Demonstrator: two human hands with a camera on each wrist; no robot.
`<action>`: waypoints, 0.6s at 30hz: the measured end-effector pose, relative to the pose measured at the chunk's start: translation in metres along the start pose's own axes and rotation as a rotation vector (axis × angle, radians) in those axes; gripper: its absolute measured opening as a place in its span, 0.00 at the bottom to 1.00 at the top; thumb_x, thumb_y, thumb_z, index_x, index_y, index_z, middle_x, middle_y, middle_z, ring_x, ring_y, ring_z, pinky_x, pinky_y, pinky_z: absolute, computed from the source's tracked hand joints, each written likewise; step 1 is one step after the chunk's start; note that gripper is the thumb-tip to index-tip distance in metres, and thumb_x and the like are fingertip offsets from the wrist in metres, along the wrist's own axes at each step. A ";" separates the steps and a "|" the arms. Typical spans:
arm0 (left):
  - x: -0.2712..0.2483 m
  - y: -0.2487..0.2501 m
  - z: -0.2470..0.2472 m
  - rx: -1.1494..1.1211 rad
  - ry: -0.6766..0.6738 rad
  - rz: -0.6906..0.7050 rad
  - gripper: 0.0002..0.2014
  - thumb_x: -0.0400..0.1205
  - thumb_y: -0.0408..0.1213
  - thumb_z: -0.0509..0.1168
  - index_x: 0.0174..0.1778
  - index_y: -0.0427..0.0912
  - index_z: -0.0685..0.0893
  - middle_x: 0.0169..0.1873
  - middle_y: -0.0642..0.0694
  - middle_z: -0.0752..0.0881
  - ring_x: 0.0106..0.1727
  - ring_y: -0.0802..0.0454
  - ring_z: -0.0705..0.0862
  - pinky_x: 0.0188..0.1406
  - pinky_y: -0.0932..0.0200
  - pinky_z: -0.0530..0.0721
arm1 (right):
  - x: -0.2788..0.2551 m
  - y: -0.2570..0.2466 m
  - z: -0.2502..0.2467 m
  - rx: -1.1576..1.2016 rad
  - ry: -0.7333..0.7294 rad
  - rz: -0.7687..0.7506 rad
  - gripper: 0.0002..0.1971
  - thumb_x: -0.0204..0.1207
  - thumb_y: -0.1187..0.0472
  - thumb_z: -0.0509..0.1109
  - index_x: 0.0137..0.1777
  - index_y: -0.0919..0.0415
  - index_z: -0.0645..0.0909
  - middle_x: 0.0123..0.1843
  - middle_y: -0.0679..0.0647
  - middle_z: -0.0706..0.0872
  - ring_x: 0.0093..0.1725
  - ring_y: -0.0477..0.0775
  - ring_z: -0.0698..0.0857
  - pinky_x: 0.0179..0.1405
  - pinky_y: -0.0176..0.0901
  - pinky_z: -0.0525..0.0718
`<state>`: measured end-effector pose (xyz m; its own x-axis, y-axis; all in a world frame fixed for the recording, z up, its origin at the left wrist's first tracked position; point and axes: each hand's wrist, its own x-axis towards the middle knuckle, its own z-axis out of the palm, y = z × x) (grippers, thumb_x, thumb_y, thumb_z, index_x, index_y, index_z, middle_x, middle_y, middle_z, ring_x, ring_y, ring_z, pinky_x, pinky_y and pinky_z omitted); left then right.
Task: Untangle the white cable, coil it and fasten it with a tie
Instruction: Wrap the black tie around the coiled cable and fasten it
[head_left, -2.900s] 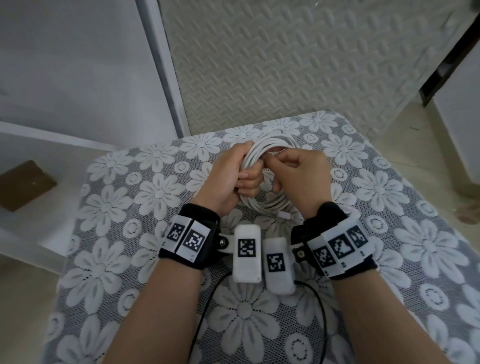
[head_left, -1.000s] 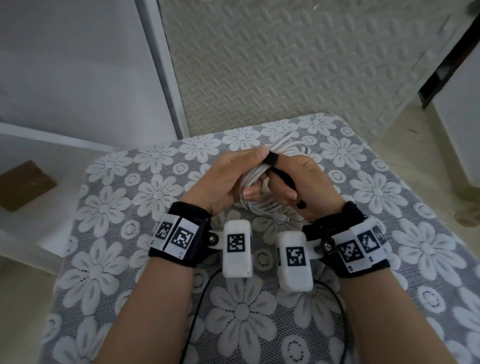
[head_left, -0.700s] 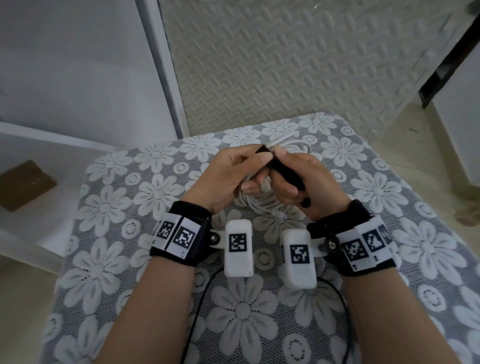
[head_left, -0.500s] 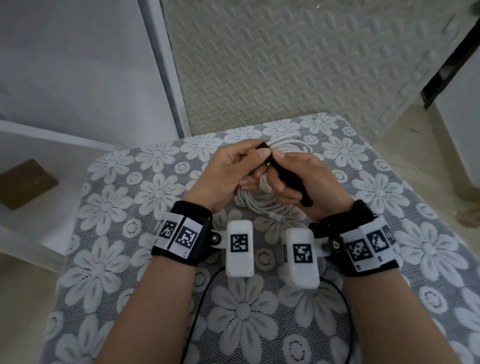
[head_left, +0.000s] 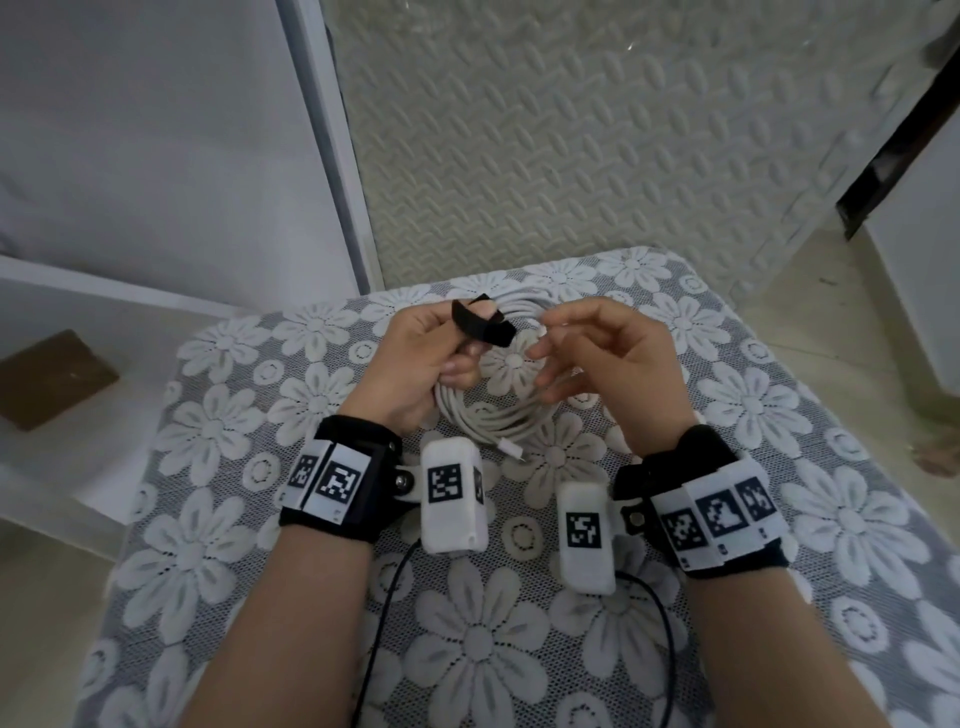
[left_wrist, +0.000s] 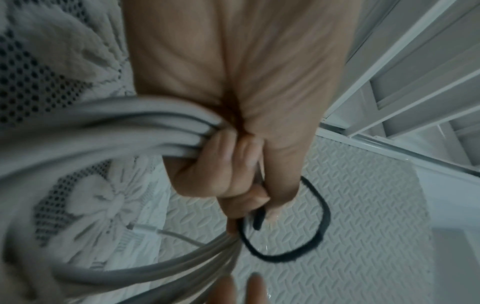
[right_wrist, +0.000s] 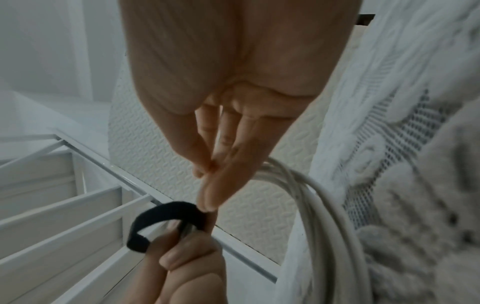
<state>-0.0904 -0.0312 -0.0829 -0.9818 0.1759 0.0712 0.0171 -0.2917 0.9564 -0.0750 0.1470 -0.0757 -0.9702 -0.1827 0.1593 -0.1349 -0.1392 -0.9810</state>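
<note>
The white cable (head_left: 498, 415) is wound into a coil of several loops that hangs over the flowered table. My left hand (head_left: 415, 358) grips one side of the bundle (left_wrist: 130, 131) with curled fingers. Its thumb and forefinger also pinch a black strap tie (head_left: 480, 327), which arcs out as an open loop (left_wrist: 317, 230) beside the bundle. My right hand (head_left: 587, 353) hovers just right of the coil with relaxed, spread fingers and holds nothing. In the right wrist view its fingertips (right_wrist: 207, 203) lie close against the tie (right_wrist: 161, 214). One cable plug (head_left: 511, 451) points toward me.
A grey lace cloth with white flowers (head_left: 805, 519) covers the small table, whose edges fall away left and right. A brown block (head_left: 52, 379) lies on a white shelf at the left. An embossed panel (head_left: 571, 156) rises behind. Black camera leads (head_left: 665, 623) trail between my forearms.
My right hand has let go of the black tie and drawn off to the right, fingers spread. The left hand still holds coil and tie, and the tie now springs out as a loop.
</note>
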 end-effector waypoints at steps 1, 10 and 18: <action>0.000 0.000 0.000 0.007 0.012 -0.012 0.20 0.82 0.31 0.60 0.25 0.44 0.87 0.18 0.51 0.73 0.15 0.63 0.61 0.16 0.67 0.54 | 0.000 0.000 0.000 -0.017 -0.012 -0.049 0.10 0.78 0.76 0.64 0.52 0.65 0.83 0.36 0.56 0.90 0.29 0.53 0.86 0.27 0.44 0.88; -0.003 0.004 0.005 0.053 -0.022 -0.014 0.17 0.83 0.31 0.60 0.30 0.41 0.88 0.18 0.50 0.73 0.15 0.63 0.60 0.18 0.65 0.52 | 0.002 -0.004 0.008 -0.313 -0.080 -0.288 0.15 0.67 0.73 0.78 0.47 0.52 0.87 0.44 0.55 0.83 0.34 0.49 0.83 0.27 0.40 0.87; -0.009 0.016 0.011 0.287 -0.190 -0.006 0.10 0.84 0.30 0.59 0.48 0.31 0.85 0.22 0.50 0.75 0.18 0.60 0.62 0.18 0.66 0.59 | 0.001 -0.014 0.000 -0.545 -0.011 -0.560 0.05 0.69 0.66 0.78 0.44 0.64 0.90 0.45 0.53 0.91 0.51 0.52 0.86 0.56 0.37 0.79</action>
<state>-0.0793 -0.0271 -0.0652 -0.9297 0.3567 0.0915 0.0909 -0.0185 0.9957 -0.0740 0.1485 -0.0613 -0.7264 -0.2367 0.6452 -0.6868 0.2833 -0.6693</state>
